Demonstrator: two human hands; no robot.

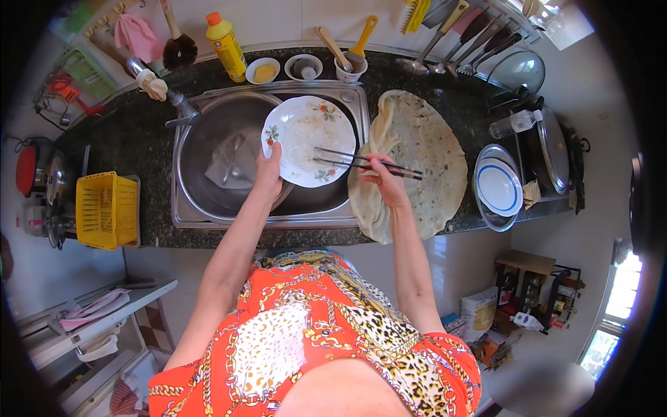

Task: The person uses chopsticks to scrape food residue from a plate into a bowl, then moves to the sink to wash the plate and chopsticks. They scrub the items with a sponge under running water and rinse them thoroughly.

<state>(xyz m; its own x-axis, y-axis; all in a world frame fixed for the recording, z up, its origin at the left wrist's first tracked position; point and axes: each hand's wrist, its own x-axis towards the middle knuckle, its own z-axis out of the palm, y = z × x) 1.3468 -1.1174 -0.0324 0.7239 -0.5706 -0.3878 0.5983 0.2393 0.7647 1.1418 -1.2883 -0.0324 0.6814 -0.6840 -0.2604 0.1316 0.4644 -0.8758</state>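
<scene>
My left hand (269,169) grips the lower left rim of a white floral plate (312,140), held tilted over the steel sink. Some residue shows on the plate's face. In my right hand (383,177) is a pair of dark chopsticks (351,162), their tips at the plate's surface. Beneath and around that hand, a large folded, speckled flatbread or sheet of dough (430,140) lies to the right of the sink. A round metal basin (203,185) sits in the sink's left part, holding a spoon (233,161) and a pale item.
Behind the sink stand a yellow bottle (227,47), two small bowls (262,71) and a cup of brushes (350,73). A faucet (182,107) rises at the back left. A yellow basket (99,210) is at left, stacked white plates (499,187) at right, near a clear bottle (516,124).
</scene>
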